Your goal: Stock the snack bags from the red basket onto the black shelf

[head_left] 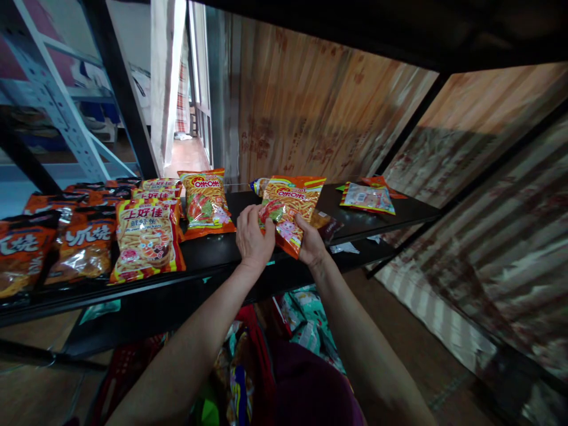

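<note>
Both my hands grip one orange snack bag (290,204) over the black shelf (213,251). My left hand (254,235) clasps its lower left corner and my right hand (310,241) its lower right edge, fingers closed on the packet. The bag lies tilted, its top toward the back wall. A matching orange snack bag (205,202) lies just to the left. A dark packet (326,223) peeks out behind my right hand.
Red-and-yellow snack bags (146,239) and dark orange bags (84,248) fill the shelf's left part. A pale packet (367,198) lies at the right end. Below my arms a red basket (128,367) holds more packets. An upper shelf (399,29) hangs close overhead.
</note>
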`<action>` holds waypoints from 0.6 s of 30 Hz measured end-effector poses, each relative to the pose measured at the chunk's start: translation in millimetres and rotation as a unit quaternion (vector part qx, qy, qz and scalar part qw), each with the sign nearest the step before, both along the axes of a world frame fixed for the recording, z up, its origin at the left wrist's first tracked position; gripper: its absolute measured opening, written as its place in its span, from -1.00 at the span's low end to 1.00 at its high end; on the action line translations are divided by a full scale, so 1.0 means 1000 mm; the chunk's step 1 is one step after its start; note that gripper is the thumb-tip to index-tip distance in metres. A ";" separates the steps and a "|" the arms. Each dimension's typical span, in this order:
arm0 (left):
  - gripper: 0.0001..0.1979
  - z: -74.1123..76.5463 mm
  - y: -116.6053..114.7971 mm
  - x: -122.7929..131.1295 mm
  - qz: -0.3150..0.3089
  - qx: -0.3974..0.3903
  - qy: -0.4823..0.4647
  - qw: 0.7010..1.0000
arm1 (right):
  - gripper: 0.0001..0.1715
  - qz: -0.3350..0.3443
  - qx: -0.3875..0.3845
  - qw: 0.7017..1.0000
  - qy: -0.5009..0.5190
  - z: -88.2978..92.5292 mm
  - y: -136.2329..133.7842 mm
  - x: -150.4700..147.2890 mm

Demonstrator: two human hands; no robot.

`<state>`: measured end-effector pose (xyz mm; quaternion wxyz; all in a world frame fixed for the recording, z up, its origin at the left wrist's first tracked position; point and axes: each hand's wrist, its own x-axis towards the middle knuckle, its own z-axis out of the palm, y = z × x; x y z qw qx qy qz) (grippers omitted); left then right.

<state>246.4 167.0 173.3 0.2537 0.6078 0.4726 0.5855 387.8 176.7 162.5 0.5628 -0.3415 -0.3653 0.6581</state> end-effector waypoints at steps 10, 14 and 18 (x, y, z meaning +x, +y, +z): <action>-0.76 -0.018 0.020 -0.004 -0.177 -0.324 -0.307 0.877 | -0.55 0.068 -0.099 0.992 -0.035 0.003 0.007 0.024; -0.74 -0.026 0.027 -0.001 -0.093 -0.288 -0.276 0.912 | -0.64 0.030 -0.076 0.996 -0.046 -0.007 -0.001 0.025; -0.75 -0.028 0.030 0.001 -0.083 -0.270 -0.258 0.924 | -0.59 -0.021 -0.045 0.997 -0.063 -0.014 -0.008 0.020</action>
